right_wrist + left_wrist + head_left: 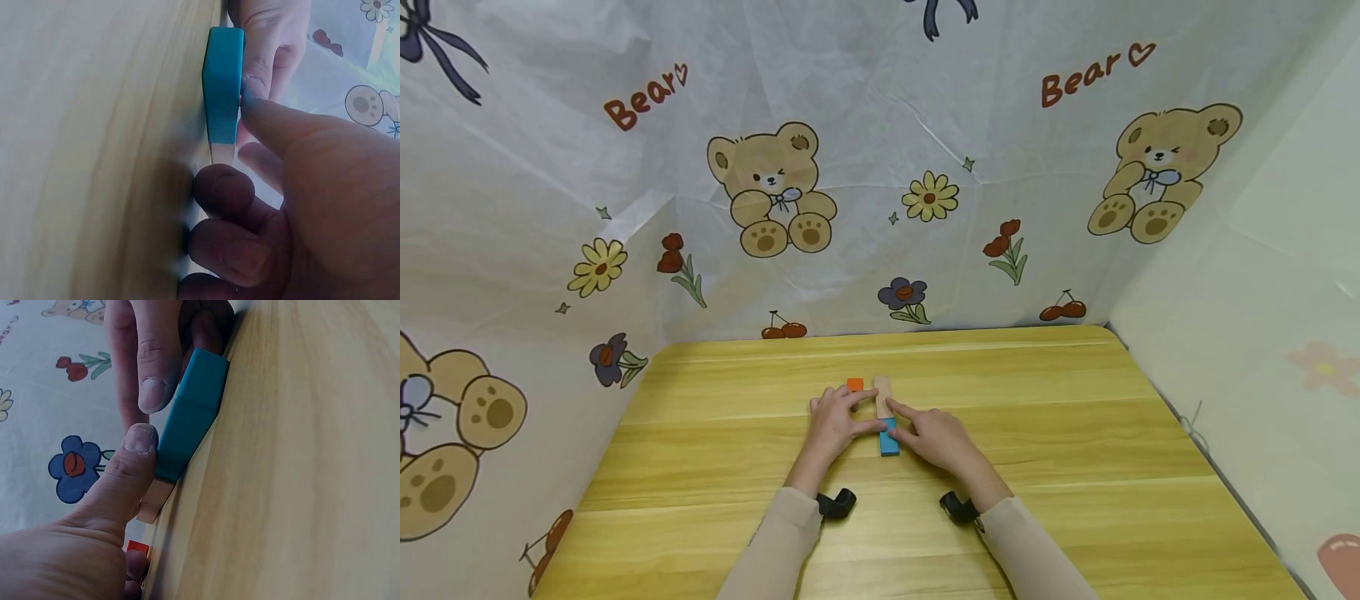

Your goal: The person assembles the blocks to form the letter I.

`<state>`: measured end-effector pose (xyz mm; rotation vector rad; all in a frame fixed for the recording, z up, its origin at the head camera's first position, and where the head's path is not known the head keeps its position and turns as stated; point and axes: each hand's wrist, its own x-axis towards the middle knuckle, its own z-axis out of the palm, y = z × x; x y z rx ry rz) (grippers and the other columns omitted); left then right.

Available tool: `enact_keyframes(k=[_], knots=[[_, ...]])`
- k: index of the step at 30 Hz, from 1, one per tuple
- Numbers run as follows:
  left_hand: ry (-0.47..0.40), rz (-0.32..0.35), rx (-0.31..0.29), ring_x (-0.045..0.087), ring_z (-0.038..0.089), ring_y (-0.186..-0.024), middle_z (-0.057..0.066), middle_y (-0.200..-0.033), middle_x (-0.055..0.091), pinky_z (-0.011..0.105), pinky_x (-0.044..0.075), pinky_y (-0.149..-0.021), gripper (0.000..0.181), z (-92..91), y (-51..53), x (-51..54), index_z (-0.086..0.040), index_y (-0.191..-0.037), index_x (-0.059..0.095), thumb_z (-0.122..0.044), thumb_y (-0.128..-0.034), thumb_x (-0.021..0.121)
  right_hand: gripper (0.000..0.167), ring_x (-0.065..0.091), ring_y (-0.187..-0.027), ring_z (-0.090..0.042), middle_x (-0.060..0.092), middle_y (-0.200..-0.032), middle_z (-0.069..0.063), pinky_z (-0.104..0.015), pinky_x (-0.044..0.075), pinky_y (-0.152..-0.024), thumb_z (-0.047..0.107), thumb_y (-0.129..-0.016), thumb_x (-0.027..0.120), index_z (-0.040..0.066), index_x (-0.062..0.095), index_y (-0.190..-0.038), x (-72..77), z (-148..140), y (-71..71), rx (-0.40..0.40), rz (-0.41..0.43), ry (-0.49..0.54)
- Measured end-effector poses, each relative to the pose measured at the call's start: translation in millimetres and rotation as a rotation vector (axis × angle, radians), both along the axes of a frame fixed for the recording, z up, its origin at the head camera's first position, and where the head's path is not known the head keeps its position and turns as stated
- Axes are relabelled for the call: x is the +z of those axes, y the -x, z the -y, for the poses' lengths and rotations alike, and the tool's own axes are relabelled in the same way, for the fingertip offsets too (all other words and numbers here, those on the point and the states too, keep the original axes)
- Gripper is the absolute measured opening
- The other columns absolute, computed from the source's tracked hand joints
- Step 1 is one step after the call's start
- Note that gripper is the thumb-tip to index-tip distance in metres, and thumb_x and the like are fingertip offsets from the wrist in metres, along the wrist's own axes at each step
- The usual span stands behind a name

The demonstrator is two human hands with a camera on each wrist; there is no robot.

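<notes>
Head view, blue block [889, 444], wood-grain table [1037, 408], bear-print sheet [850, 283] behind

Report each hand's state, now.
Left hand: open, thumb against the blue block.
Right hand: open, thumb at the blue block, index finger beside the wooden block.

"Bear" [638, 101], with a heart [681, 74], stands twice on the white backdrop [865, 108].

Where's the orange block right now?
In the head view, the orange block lies toward the far side of the wood-grain table, just beyond the left hand and left of the pale wooden block.
</notes>
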<state>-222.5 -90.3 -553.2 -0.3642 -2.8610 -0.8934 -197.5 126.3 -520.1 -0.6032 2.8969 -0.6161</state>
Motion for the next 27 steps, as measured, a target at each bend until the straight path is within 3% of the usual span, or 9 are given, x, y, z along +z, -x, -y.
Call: enact_keyframes(k=[27], knots=[[0.003, -0.01, -0.01, 0.039, 0.016, -0.081, -0.002, -0.087, 0.059, 0.039, 0.023, -0.08, 0.07, -0.7, -7.2, 1.9, -0.032, -0.136, 0.074, -0.062, -0.0741, 0.086, 0.055, 0.027, -0.05, -0.011, 0.039, -0.055, 0.008, -0.029, 0.022, -0.053, 0.052, -0.106, 0.06, 0.031, 0.055, -0.157, -4.9, 0.0, 1.9, -0.016, 0.014, -0.007]])
